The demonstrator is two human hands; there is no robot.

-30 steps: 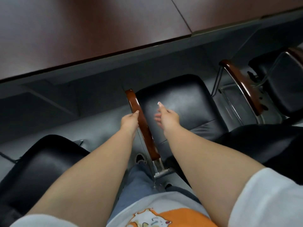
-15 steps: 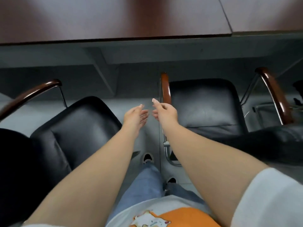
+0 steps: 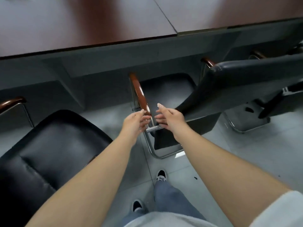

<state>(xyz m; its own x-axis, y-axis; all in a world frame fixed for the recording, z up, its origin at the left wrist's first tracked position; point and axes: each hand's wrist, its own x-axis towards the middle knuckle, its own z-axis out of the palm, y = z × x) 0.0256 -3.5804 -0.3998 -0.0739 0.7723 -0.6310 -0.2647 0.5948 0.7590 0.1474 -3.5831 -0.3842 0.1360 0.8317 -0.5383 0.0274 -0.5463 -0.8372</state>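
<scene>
Both my arms reach forward over the floor between two black office chairs. My left hand [image 3: 135,121] and my right hand [image 3: 169,117] hover side by side with fingers loosely extended, holding nothing. Just beyond them is the brown wooden armrest [image 3: 140,94] of the right-hand chair [image 3: 165,89], on a chrome frame [image 3: 152,128]. The left fingertips lie close to the near end of that armrest; I cannot tell whether they touch it. The chair's black backrest [image 3: 246,76] rises to the right of my right hand.
A black padded chair seat [image 3: 54,145] sits at the left, with another wooden armrest [image 3: 12,101] beyond it. A long reddish-brown table [image 3: 82,23] runs across the top. Grey tiled floor [image 3: 246,153] lies to the right. My shoes [image 3: 161,175] stand below.
The view has swung and pulled back from the chairs. My hands have come to the near end of the armrest, and the chair's backrest now shows at the right.
</scene>
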